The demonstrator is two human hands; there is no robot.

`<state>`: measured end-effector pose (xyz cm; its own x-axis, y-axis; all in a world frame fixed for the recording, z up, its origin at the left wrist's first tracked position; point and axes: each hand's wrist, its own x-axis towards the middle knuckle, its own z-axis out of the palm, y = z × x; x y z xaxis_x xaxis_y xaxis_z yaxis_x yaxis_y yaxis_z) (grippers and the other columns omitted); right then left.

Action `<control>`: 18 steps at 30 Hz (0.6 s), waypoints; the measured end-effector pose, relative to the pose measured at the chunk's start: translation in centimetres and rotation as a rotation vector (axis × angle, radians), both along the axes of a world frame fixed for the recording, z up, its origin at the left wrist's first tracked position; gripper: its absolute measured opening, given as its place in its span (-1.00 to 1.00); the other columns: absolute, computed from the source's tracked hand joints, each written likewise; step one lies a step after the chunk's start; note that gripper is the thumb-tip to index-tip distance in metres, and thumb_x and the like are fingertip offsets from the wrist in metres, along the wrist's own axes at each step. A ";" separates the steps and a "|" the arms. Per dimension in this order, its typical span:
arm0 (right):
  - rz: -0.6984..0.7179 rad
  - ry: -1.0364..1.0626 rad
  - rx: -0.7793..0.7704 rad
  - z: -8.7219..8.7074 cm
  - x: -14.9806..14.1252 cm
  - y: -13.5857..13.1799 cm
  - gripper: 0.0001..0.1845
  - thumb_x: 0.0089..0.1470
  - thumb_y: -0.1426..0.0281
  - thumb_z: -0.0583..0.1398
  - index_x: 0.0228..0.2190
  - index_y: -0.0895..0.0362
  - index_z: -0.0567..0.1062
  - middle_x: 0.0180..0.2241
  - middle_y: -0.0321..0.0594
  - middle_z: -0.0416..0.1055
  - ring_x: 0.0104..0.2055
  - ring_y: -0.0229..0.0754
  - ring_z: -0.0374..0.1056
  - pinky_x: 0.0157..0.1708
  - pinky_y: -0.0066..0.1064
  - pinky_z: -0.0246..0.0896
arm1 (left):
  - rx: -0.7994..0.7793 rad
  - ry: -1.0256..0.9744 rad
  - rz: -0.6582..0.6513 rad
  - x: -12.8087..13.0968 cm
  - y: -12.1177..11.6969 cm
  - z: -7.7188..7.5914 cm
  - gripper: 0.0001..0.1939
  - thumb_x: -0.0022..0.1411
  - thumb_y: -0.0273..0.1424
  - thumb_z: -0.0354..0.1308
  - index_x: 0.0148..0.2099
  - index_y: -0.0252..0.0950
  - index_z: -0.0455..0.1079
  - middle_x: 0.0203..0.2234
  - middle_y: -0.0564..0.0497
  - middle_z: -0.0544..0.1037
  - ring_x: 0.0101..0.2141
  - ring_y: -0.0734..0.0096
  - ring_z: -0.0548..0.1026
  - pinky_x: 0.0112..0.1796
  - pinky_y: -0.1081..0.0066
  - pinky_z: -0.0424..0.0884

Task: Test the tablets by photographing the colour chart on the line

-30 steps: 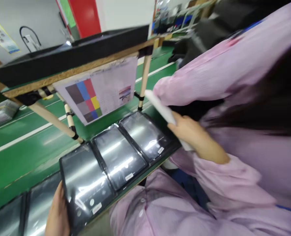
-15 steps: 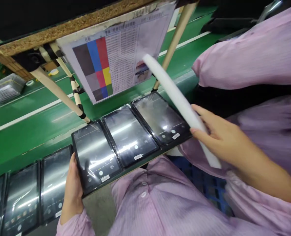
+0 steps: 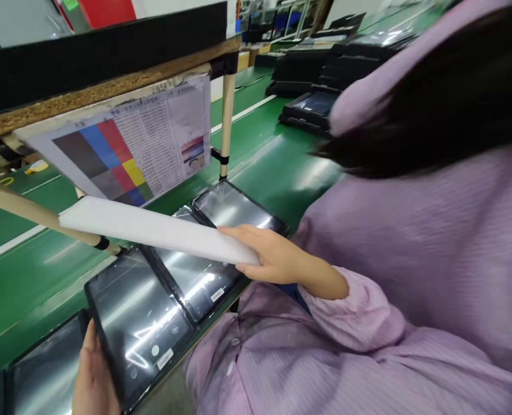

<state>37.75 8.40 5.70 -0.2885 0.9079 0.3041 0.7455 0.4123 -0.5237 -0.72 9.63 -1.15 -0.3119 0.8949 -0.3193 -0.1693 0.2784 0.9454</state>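
My right hand (image 3: pixel 273 253) grips one end of a white foam sheet (image 3: pixel 152 227), seen nearly edge-on, thumb on one face and fingers on the other. It hangs over a row of dark tablets with glossy film on their screens. Partly covered by it are the middle tablet (image 3: pixel 195 285) and the far tablet (image 3: pixel 234 204). At lower left, my left hand (image 3: pixel 94 369) is closed at the outer edge of the near tablet (image 3: pixel 141 323), some fingers hidden behind it. That tablet bears a small white label and lies against the middle one.
A wooden-topped rack (image 3: pixel 109 86) on beige tube legs carries a printed colour chart sheet (image 3: pixel 139 138). Green conveyor belt (image 3: pixel 273 167) runs behind. Another tablet (image 3: pixel 44 369) lies at lower left. Black trays (image 3: pixel 308 109) are stacked farther back. A co-worker in a pink sleeve (image 3: pixel 411 230) is close on the right.
The foam sheet has swung left in my right hand, from over the far tablet to across the row. My left hand stays at the near tablet's edge. The view has turned up and right.
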 end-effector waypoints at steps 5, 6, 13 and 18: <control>-0.017 -0.104 0.094 0.2 1.3 1.1 -0.31 0.11 0.38 0.17 0.28 0.13 0.23 0.07 -0.01 0.38 0.04 -0.02 0.37 -0.01 -0.18 0.34 | 0.075 -0.025 -0.020 0.5 0.1 -0.4 -0.30 0.21 0.11 0.11 0.29 -0.09 0.31 0.31 0.03 0.30 0.34 0.14 0.15 0.32 0.17 0.06; -0.018 -0.143 0.109 0.3 1.9 1.6 -0.33 0.11 0.41 0.17 0.26 0.11 0.26 0.09 -0.01 0.37 0.06 -0.01 0.36 0.02 -0.15 0.31 | 0.076 -0.047 -0.030 0.6 0.2 -0.4 -0.28 0.20 0.11 0.13 0.31 -0.09 0.29 0.34 0.04 0.25 0.35 0.16 0.12 0.33 0.19 0.04; 0.152 -0.356 0.192 -2.3 6.4 7.7 -0.50 0.13 0.40 0.11 0.11 0.01 0.44 0.01 -0.09 0.49 0.00 0.01 0.43 -0.03 -0.08 0.21 | 0.128 0.175 -0.165 -0.8 -0.5 -0.6 -0.34 0.38 0.03 -0.09 0.42 -0.11 0.09 0.42 -0.01 0.06 0.39 0.22 0.01 0.34 0.16 -0.04; 0.237 -0.416 0.169 -4.5 9.3 10.6 -0.52 0.19 0.24 0.08 0.12 -0.07 0.43 0.02 -0.12 0.49 -0.01 -0.04 0.43 -0.05 -0.15 0.22 | 0.434 1.077 -0.434 -0.4 -6.2 2.2 -0.48 0.37 -0.32 0.06 0.35 -0.04 0.23 0.19 -0.13 0.30 0.22 0.10 0.22 0.24 0.03 0.09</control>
